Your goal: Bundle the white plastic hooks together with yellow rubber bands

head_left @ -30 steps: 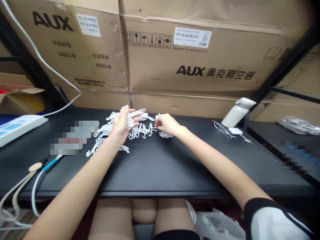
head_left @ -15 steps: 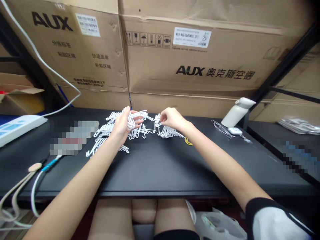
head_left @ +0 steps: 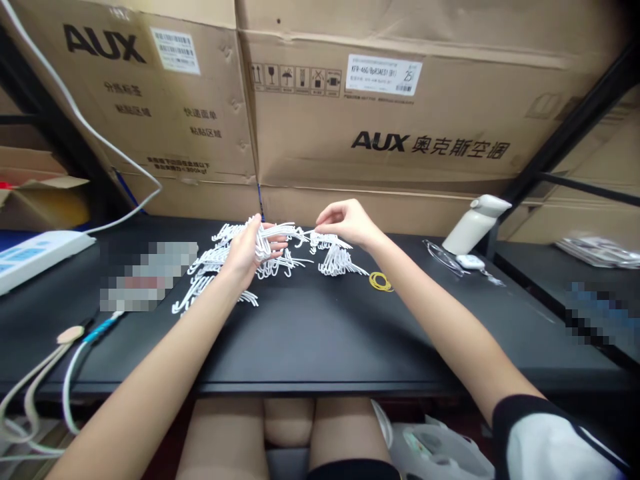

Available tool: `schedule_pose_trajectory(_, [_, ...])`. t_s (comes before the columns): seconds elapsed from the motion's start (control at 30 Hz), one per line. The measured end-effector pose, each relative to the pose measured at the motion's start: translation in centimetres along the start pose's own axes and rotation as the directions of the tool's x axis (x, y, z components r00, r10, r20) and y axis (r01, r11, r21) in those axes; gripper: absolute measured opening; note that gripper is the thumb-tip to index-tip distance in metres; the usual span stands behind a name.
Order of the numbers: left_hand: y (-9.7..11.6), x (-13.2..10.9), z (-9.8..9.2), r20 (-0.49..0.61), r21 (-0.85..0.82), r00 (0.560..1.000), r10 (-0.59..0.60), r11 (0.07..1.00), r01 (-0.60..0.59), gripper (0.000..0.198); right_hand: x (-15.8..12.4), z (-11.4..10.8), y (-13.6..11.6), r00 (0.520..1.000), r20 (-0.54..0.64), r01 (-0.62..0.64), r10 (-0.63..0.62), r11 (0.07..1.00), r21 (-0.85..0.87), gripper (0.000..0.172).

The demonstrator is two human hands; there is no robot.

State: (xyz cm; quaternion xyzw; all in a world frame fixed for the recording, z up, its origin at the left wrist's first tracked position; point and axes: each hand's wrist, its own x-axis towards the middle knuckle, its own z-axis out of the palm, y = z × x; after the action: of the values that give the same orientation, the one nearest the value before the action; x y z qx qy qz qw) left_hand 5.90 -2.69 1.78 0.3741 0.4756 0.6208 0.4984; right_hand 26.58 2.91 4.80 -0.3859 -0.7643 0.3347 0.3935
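My left hand (head_left: 243, 252) is closed around a bundle of thin white hooks (head_left: 277, 231), their stems sticking out to the right past the fingers. My right hand (head_left: 349, 221) pinches at its fingertips what looks like one white hook (head_left: 308, 232), just right of that bundle. Below my right hand is a small heap of white hooks (head_left: 339, 261). More rows of white hooks (head_left: 206, 259) lie under and to the left of my left hand, partly hidden by it. Yellow rubber bands (head_left: 381, 282) rest beside my right forearm.
Large cardboard boxes (head_left: 310, 147) stand along the back of the black table (head_left: 300, 340). A white bottle (head_left: 473, 225), a cable and a small white case (head_left: 470, 262) are at the right. At the left are a power strip (head_left: 43, 252) and cables.
My right hand has lifted slightly away from the heap of hooks, with a hook between its fingertips. More of the yellow rubber bands shows. My left hand has barely moved.
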Motion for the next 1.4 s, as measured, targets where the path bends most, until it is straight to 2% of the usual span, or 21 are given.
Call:
schedule_pose_trajectory(0.13, [0.0,-0.1,0.0,0.039,0.051,0.999,-0.01,0.999,0.008,0.035,-0.1,0.0,-0.8,0.99,-0.137,0.058,-0.03,0.977,0.207,0.021])
schedule_pose_trajectory(0.27, [-0.3,-0.2,0.1,0.103,0.121,0.994,-0.02,0.993,0.008,0.035,-0.2,0.3,-1.1,0.981,-0.19,0.093,-0.04,0.957,0.277,0.023])
schedule_pose_trajectory(0.33, [-0.6,-0.3,0.2,0.166,0.179,0.985,-0.043,0.984,0.012,0.034,-0.3,0.4,-1.1,0.987,-0.157,0.082,-0.037,0.953,0.29,0.023])
schedule_pose_trajectory(0.43, [-1.1,-0.7,0.5,0.239,0.253,0.968,-0.075,0.968,0.013,0.031,-0.3,0.6,-1.0,0.999,-0.039,0.035,-0.026,0.962,0.269,0.023])
schedule_pose_trajectory(0.53, [-1.4,-0.8,0.7,0.249,0.259,0.965,-0.085,0.966,0.018,0.03,-0.4,0.6,-0.9,0.999,0.051,-0.006,-0.008,0.966,0.259,0.023])
schedule_pose_trajectory(0.63, [-1.5,-0.7,0.5,0.252,0.23,0.965,-0.066,0.973,0.006,0.034,-0.5,0.7,-0.7,0.996,0.09,-0.036,0.011,0.961,0.273,0.022])
schedule_pose_trajectory(0.73, [-1.4,-0.4,0.3,0.243,0.205,0.969,-0.038,0.979,-0.013,0.035,-0.4,0.9,-0.5,0.996,0.091,-0.044,0.018,0.954,0.295,0.022])
schedule_pose_trajectory(0.87, [-1.3,-0.4,0.4,0.241,0.174,0.97,-0.028,0.985,-0.014,0.034,-0.3,1.3,-0.1,0.999,0.028,-0.041,0.033,0.929,0.368,0.025])
schedule_pose_trajectory(1.17, [-1.0,-0.6,0.3,0.213,0.146,0.977,0.003,0.989,-0.035,0.042,-0.6,2.8,0.0,0.995,0.078,-0.083,0.059,0.925,0.371,0.027])
schedule_pose_trajectory(1.4, [-0.9,-0.7,0.3,0.218,0.164,0.976,0.019,0.985,-0.056,0.041,-0.6,2.6,-0.2,0.989,0.114,-0.133,0.095,0.909,0.396,0.026])
